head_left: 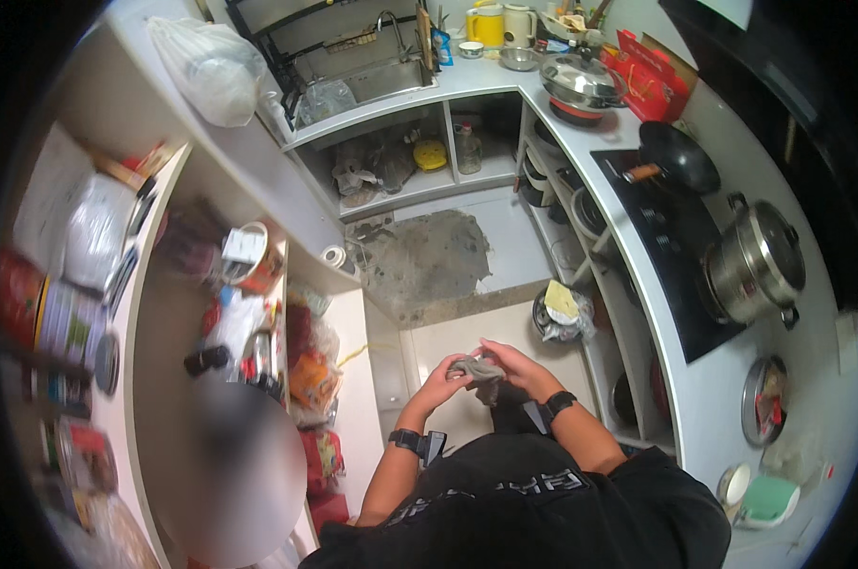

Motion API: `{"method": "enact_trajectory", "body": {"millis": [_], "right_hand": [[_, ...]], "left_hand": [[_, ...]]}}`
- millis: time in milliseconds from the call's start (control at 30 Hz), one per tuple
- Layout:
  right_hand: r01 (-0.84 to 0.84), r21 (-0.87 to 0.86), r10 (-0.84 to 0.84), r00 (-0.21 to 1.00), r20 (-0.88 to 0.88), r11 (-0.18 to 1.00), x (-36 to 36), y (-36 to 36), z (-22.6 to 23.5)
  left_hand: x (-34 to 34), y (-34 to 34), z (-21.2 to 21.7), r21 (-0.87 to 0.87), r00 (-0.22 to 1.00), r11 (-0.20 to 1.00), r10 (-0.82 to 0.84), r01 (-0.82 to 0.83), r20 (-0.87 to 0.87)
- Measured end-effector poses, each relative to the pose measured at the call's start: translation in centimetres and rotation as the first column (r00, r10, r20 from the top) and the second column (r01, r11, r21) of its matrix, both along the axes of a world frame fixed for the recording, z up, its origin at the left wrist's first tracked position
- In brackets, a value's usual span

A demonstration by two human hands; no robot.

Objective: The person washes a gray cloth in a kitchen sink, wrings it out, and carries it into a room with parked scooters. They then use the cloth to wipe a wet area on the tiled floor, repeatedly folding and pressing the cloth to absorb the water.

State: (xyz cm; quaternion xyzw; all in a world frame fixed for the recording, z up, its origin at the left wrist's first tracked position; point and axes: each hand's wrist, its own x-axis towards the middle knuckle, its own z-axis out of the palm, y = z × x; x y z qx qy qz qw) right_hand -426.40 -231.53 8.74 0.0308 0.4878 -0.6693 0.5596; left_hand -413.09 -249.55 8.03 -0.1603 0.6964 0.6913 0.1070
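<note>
In front of my body I hold a crumpled grey-brown cloth (484, 371) between both hands. My left hand (440, 382) grips its left side, fingers bent around it. My right hand (516, 364) closes on its right side, and part of the cloth hangs below the fingers. Each wrist wears a black band with a small device. Beyond my right hand, a dark round bin (546, 318) with a plastic bag and a yellow item (563, 302) on top stands on the floor beside the open cabinets.
On the right counter (671, 322) are a black cooktop (652, 223), a wok (687, 156), a steel steamer pot (751, 261) and a lidded pan (579, 78). Packed shelves (339, 313) line the left. A sink (382, 83) lies at the back, near a worn grey floor patch (429, 256).
</note>
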Motion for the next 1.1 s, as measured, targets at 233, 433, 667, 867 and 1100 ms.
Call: {"method": "enact_trajectory", "body": {"millis": [233, 433, 667, 867, 1100], "right_hand": [[-0.363, 0.019, 0.351, 0.886, -0.303, 0.932, -19.1, -13.8, 8.2], [-0.419, -0.076, 0.327, 0.799, -0.505, 0.905, -33.7, -25.9, 16.0], [-0.226, -0.4, -0.006, 0.865, -0.502, 0.888, -47.7, -35.6, 23.1], [-0.148, -0.455, -0.17, 0.793, -0.585, 0.878, -64.2, -43.6, 26.9], [0.051, -0.286, -0.172, 0.892, -0.418, 0.957, -86.3, -55.0, 17.1]], "left_hand": [[-17.8, -8.8, -0.3, -0.121, 0.998, 0.992, -0.041, 0.035, -0.047], [-31.6, -19.9, 0.6, -0.013, 0.848, 0.907, 0.388, -0.421, -0.363], [-51.0, -35.1, 2.2, 0.067, 0.802, 0.881, 0.455, -0.468, -0.388], [-69.1, -47.7, 5.4, 0.463, 0.582, 0.661, 0.747, -0.591, -0.323], [-88.7, -60.1, 11.4, 0.805, 0.662, 0.491, 0.73, -0.334, -0.17]]}}
